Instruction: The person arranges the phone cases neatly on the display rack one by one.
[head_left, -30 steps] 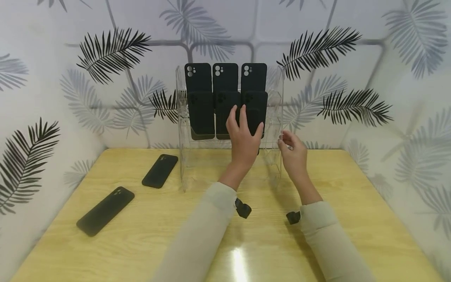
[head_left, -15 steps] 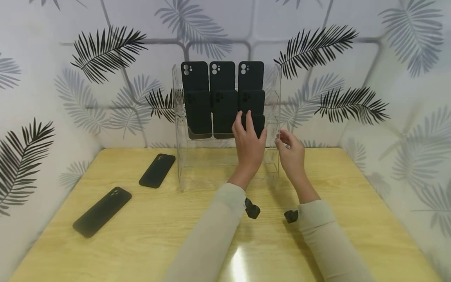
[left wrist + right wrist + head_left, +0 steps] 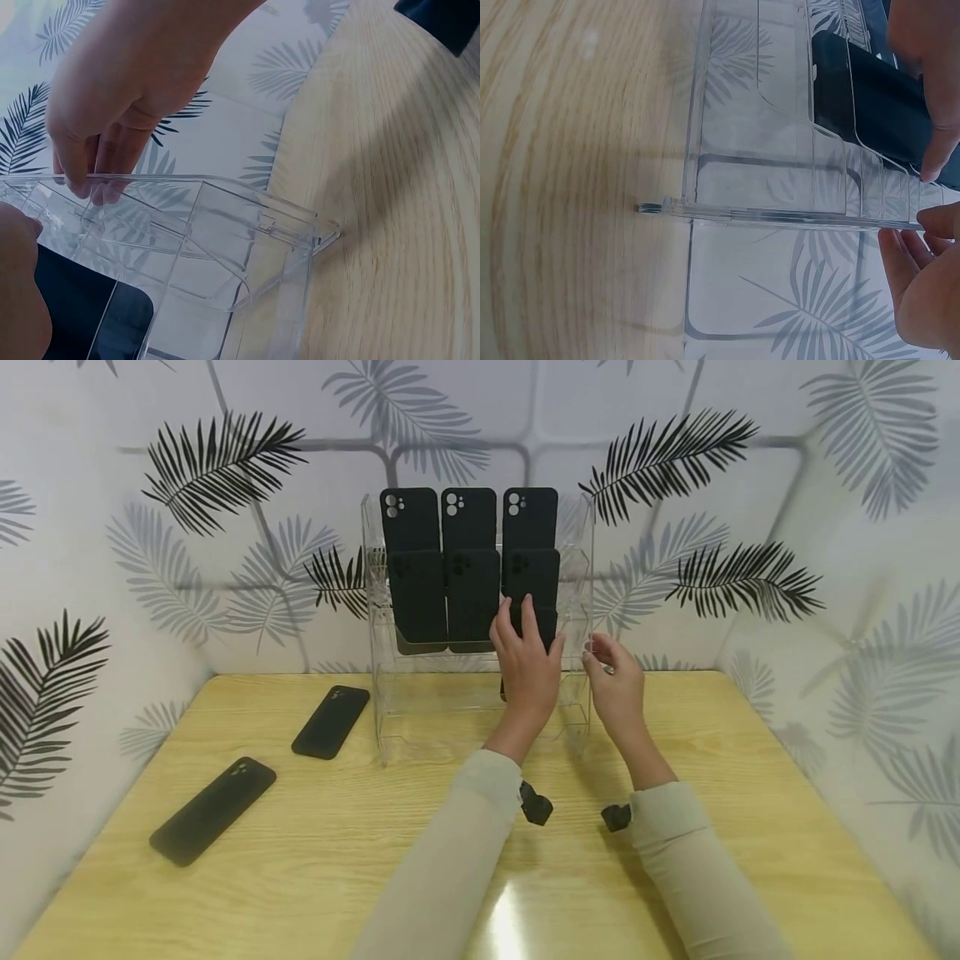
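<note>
A clear acrylic tiered rack (image 3: 420, 679) stands at the back of the table. My left hand (image 3: 527, 672) grips a black phone case (image 3: 546, 625) by its sides, at the rack's right end, in front of the second row. Fingers and wrist cover most of this case. At the rack's right side panel, my right hand (image 3: 618, 689) pinches the edge between thumb and fingers; the right wrist view shows the right hand (image 3: 930, 300) there. Black phone cases stand in two rows behind, such as an upper-row case (image 3: 411, 522) and a second-row case (image 3: 417, 597).
Two more black cases lie on the table left of the rack: a nearer case (image 3: 213, 810) and a farther case (image 3: 331, 722). Leaf-patterned walls enclose the wooden table (image 3: 337, 868) at the back and sides.
My left hand has moved slightly right and down relative to the rack, bringing the phone case lower in front of the second row. The right hand keeps its hold on the side panel.
</note>
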{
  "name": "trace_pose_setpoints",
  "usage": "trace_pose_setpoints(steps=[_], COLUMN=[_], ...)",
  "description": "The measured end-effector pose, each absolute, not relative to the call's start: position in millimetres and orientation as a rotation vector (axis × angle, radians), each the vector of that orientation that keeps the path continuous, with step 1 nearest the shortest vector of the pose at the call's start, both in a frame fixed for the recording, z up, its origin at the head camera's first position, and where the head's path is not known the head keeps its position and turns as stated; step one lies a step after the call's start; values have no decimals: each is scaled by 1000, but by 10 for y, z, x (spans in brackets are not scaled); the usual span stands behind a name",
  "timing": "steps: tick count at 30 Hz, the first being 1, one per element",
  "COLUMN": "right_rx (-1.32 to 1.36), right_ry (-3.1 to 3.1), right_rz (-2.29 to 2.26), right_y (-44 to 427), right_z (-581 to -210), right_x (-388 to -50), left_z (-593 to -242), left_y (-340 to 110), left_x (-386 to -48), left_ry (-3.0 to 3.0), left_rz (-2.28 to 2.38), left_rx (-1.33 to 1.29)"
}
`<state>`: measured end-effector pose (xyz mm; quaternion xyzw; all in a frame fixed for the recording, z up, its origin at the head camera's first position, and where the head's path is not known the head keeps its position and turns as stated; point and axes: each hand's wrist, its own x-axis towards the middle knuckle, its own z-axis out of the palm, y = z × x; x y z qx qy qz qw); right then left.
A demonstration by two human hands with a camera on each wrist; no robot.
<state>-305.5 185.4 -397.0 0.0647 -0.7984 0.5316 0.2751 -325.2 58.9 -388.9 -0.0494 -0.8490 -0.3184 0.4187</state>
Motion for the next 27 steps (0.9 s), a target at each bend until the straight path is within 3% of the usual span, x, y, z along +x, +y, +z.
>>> trace_pose_setpoints(steps=[13, 27], right_rx=[158, 172], right_ry=[-2151, -2049], right_rz=[1413, 1505], right_y=[1852, 1822], right_z=[-3966, -3937], right_x=[-3059, -2990], left_z=[-3894, -3802], left_y=[262, -325], left_x=[-3143, -2773], left_ry=[-2072, -2140], left_rz=[-857, -934], left_rx=[-260, -425])
